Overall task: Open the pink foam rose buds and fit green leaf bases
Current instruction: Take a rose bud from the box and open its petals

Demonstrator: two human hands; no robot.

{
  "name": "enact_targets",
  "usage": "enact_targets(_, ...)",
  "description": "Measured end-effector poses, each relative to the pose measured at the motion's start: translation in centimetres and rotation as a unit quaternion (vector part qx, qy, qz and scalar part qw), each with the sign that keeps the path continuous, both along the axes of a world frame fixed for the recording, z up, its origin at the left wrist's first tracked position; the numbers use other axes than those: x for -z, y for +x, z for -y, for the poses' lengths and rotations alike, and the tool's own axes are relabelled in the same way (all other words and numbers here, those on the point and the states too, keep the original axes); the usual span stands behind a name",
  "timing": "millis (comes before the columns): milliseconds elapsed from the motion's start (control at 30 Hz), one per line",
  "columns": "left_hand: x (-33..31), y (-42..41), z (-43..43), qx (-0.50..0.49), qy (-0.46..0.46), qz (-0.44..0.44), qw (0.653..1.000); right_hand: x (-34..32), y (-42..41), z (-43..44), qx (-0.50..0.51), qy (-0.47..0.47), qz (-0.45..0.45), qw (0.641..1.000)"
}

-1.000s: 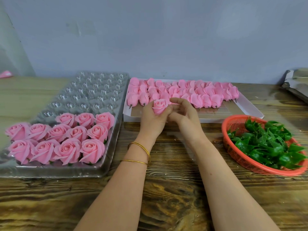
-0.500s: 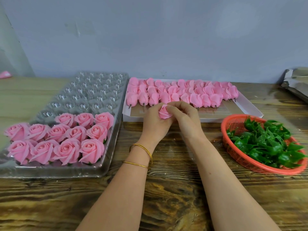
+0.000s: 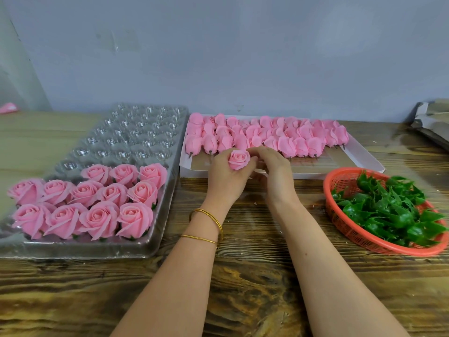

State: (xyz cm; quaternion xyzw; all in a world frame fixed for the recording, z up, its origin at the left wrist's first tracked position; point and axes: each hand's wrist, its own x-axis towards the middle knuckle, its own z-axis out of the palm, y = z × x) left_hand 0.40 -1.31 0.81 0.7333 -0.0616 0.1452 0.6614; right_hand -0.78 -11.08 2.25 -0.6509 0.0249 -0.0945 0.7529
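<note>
A pink foam rose bud (image 3: 239, 159) sits between both hands at the table's middle, its face turned up toward me. My left hand (image 3: 227, 177) grips it from the left and below. My right hand (image 3: 275, 170) has fingers curled against the bud's right side. Behind the hands, closed pink buds (image 3: 267, 137) lie in rows in a white box (image 3: 359, 154). Green leaf bases (image 3: 388, 210) fill an orange basket (image 3: 340, 222) at the right. Several opened roses (image 3: 92, 203) stand in a clear plastic tray (image 3: 136, 137) at the left.
The wooden table (image 3: 243, 276) stretches toward me under my forearms. Grey packaging (image 3: 432, 122) lies at the far right edge. A small pink scrap (image 3: 8, 108) sits at the far left by the grey wall.
The bud was covered by my right fingers half a second ago; it now faces up and shows its whorl. Both hands stayed in the same spot.
</note>
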Motion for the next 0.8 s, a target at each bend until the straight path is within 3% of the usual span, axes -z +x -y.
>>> enact_targets(167,-0.1,0.1,-0.3,-0.015,-0.085,-0.008,0.996,0.0,0.0,-0.1,0.000,0.032,-0.011,0.999)
enact_targets(533,-0.7,-0.4,0.2,0.031,-0.199,-0.053,0.978,0.2,-0.8,-0.3,-0.103,-0.108,0.013,0.989)
enact_targets(800,-0.8,-0.5,0.1,0.060,-0.211,-0.029,0.975,0.0,-1.1,-0.6,-0.077,-0.153,0.033,0.985)
